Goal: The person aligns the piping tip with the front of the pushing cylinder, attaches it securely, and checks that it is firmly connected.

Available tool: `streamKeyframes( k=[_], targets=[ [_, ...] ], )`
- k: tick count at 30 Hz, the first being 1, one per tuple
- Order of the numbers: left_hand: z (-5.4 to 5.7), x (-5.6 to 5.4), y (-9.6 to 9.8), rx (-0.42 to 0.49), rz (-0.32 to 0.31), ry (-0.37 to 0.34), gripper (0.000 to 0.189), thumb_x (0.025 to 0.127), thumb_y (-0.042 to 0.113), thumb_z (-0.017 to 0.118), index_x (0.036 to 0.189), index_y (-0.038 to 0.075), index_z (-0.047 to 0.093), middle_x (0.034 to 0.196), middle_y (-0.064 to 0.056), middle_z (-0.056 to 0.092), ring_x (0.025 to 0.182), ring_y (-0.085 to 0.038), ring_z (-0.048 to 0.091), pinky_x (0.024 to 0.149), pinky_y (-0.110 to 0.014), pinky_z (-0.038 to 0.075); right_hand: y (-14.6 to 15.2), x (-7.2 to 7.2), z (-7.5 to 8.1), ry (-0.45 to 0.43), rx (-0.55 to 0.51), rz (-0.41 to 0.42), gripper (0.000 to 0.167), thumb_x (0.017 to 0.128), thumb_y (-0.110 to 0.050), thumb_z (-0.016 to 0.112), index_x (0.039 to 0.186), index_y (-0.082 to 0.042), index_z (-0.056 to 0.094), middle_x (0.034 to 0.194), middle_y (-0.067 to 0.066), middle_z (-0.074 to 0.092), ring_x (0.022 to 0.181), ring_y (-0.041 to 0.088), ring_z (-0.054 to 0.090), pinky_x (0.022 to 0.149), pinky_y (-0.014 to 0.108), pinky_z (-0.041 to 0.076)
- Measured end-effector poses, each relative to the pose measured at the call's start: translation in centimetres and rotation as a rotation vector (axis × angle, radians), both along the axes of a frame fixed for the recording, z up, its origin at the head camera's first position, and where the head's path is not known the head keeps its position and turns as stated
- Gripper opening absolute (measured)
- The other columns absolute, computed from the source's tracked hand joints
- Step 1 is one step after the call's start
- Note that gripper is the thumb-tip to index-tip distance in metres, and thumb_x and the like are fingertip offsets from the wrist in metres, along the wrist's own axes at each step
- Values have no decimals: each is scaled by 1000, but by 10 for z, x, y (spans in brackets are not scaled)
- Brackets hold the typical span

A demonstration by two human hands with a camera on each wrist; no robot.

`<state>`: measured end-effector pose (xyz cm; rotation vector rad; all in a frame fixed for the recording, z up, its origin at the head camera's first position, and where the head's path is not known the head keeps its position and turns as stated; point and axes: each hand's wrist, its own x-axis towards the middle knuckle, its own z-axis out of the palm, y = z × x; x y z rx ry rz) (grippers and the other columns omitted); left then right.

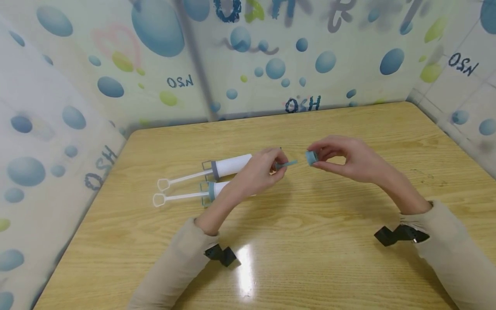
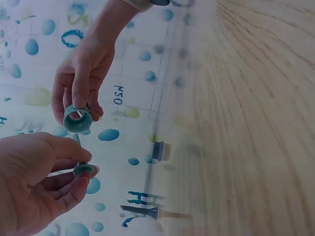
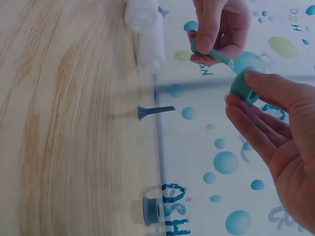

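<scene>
Two teal parts are in our grasp: our left hand (image 1: 260, 171) pinches a nozzle (image 1: 288, 164), our right hand (image 1: 350, 160) a ring (image 1: 311, 157) between thumb and fingers — the nozzle's tip near the ring, yet apart. We see two white tubes (image 1: 233, 165) lying on the table (image 1: 310, 249) — a dark blue nozzle (image 3: 156, 110) stands there too, with a dark blue collar (image 3: 151, 211).

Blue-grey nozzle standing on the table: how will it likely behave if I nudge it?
The blue-grey nozzle would probably tip easily, since its tall, thin spout rises from a small flared base. Once down, it may roll in an arc, as the base looks round and wider than the spout. It seems rigid, judging by its straight shape.
</scene>
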<state>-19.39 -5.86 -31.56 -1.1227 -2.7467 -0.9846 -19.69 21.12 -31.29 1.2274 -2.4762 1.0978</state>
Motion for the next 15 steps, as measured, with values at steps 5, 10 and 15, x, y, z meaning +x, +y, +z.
streamKeyframes(
  k=[5,10,15],
  targets=[
    [4,3,2,16,-21,31,12,99,8,65,109,2,67,103,-9,64,81,-16,60,70,-21,50,-5,4,1,11,-41,28,43,81,10,78,121,-3,68,108,1,71,89,8,69,81,19,55],
    [6,6,5,59,-50,82,12,98,7,66,108,2,70,98,-7,64,75,-14,58,68,-23,52,-9,7,3,21,-74,66,44,80,13,78,120,-3,68,106,1,70,88,8,70,81,18,55],
    [7,10,6,115,-76,98,12,97,5,66,107,1,71,98,-8,64,75,-14,58,69,-27,54,-12,8,4,44,-77,77,45,78,13,79,119,-3,68,106,0,70,88,9,70,81,18,55]
  ],
)
